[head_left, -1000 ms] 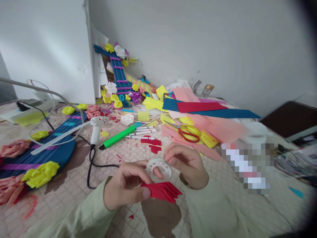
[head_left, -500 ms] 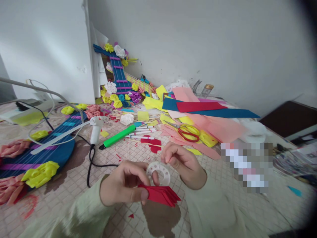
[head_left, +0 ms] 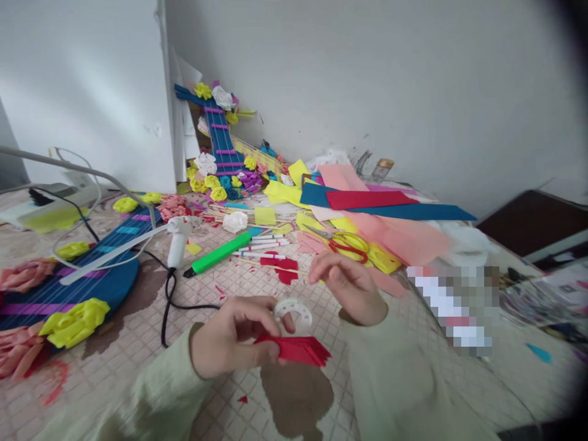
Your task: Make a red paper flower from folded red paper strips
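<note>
My left hand point(head_left: 236, 340) pinches a stack of folded red paper point(head_left: 301, 350) between thumb and fingers. The same hand carries a roll of clear tape point(head_left: 301, 312), its ring around a fingertip behind the paper. My right hand point(head_left: 351, 285) is up to the right of the roll, thumb and fingers apart and curved, with nothing visible in them. A brown patch point(head_left: 296, 398) on the tabletop lies below the paper. Beyond my right hand are scissors point(head_left: 346, 244) with red and yellow handles.
A white glue gun point(head_left: 177, 245) with a black cord stands left of centre, near a green box cutter point(head_left: 220, 254) and several markers point(head_left: 266, 244). A blue paper guitar point(head_left: 110, 275) lies at left. Coloured paper strips point(head_left: 390, 211) are piled at back right.
My right hand has moved right and away from the tape roll, and its fingers have spread. The red paper in my left hand has risen slightly and tilted.
</note>
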Demonstrator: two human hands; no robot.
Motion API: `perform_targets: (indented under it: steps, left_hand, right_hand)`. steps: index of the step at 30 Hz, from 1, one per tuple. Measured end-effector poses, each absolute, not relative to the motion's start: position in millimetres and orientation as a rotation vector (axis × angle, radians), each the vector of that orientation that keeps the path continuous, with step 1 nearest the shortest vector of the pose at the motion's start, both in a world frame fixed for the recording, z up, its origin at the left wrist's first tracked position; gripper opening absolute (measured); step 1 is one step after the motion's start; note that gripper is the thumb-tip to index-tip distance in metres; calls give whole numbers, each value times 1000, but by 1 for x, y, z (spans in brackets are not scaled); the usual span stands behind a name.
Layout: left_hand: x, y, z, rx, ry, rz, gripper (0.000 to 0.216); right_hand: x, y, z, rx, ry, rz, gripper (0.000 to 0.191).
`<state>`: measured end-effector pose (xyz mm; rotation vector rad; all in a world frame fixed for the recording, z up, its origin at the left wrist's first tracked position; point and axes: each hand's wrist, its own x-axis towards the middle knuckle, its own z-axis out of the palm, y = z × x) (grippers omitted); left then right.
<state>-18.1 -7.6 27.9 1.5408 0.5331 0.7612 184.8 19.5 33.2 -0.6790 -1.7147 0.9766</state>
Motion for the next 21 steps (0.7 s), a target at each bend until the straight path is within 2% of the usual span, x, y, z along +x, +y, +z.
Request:
perform_targets:
  steps: [3,5,8,11,17,21]
  left_hand:
    - [-19,-3,26,1909,755,904,8]
    - [-20,0,21,2111,874,970,11]
    - [-21,1,13,2297,957,1043,13]
    - [-22,1,10,2368,934,1096,16]
    - [-23,-1,13,2385,885,1209,17]
    - [-23,0,14,2396,887,1256,16]
  right_hand:
    - [206,32,34,-943,-1679,783,20]
    - [226,43,28,-1236,-1697,499,16]
    - [254,60,10,-1640,-1828,106,23]
    - [270,73,-9,-1931,-1988,61,36]
    - [268,81,-20,-2081,-1981,35,28]
    - [270,86,-19,-2110,-1917,-35,36]
